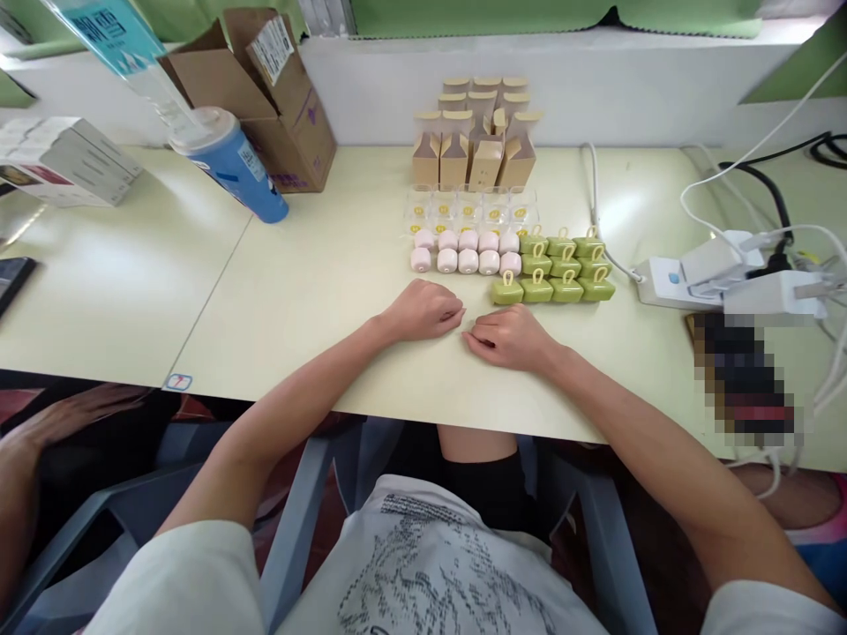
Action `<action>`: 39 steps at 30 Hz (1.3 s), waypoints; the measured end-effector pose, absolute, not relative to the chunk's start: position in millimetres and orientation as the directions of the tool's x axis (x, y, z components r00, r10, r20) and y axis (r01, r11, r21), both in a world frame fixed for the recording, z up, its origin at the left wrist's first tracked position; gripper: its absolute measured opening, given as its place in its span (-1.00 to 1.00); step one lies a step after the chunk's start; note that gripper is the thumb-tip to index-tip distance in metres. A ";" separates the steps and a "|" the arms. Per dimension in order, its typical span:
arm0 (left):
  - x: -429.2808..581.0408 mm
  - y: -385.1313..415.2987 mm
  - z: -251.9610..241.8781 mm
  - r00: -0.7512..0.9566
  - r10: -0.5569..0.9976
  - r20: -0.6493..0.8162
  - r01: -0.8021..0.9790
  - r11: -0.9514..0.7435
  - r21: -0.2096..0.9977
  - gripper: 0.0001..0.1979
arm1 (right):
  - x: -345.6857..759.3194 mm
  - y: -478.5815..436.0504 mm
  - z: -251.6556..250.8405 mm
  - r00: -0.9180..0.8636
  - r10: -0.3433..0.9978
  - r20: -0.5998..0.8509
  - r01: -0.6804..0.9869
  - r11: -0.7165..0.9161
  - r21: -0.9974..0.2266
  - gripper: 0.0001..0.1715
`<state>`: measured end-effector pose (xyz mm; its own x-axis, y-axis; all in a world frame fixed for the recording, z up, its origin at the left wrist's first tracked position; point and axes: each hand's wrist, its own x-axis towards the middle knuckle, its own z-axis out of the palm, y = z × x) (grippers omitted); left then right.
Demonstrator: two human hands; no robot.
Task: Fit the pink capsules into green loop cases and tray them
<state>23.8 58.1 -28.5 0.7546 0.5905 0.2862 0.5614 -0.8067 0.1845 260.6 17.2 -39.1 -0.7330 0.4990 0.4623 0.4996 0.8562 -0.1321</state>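
Observation:
My left hand rests on the table as a loose fist, just in front of the small pale pink rounded pieces, which stand in two rows. Close by on the right, my right hand is also curled into a fist, with a small gap between the two. Small green pieces with cream loops on top sit in rows right behind it. Nothing shows in either hand. Clear plastic containers with yellow marks stand behind the pink pieces, and several small open cardboard boxes behind those.
On the right lie a white power strip, cables and a blurred-out phone-like item. To the left stand a blue cup-shaped container, a large open carton and white boxes. Another person's hand is at lower left.

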 end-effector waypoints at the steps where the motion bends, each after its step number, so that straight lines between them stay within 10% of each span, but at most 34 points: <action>1: 23.7 58.1 -29.0 0.755 0.586 0.292 0.557 -0.810 0.186 -0.55 | 260.4 17.2 -39.3 -0.732 0.497 0.466 0.497 0.857 -0.134 -0.39; 11: 13.2 66.0 -19.6 0.564 0.689 0.456 0.675 -0.702 0.227 -0.66 | 276.0 18.9 -10.8 -0.532 0.640 0.554 0.712 0.692 -0.116 -0.75; 31: -6.8 82.5 -14.8 0.246 0.886 0.394 0.905 -0.355 0.233 -0.72 | 295.4 27.7 -8.7 -0.510 0.671 0.538 0.806 0.591 0.027 -0.37; 39: -12.0 89.9 -24.2 0.127 0.868 0.479 0.924 -0.279 0.262 -0.83 | 301.6 35.3 -13.3 -0.585 0.627 0.514 0.762 0.643 0.082 -0.70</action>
<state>-12.0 89.9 -24.2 0.1268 0.8684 0.4794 0.9239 -0.2794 0.2616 301.6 35.3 -13.3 -0.5850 0.6273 0.5141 0.7616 0.6427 0.0823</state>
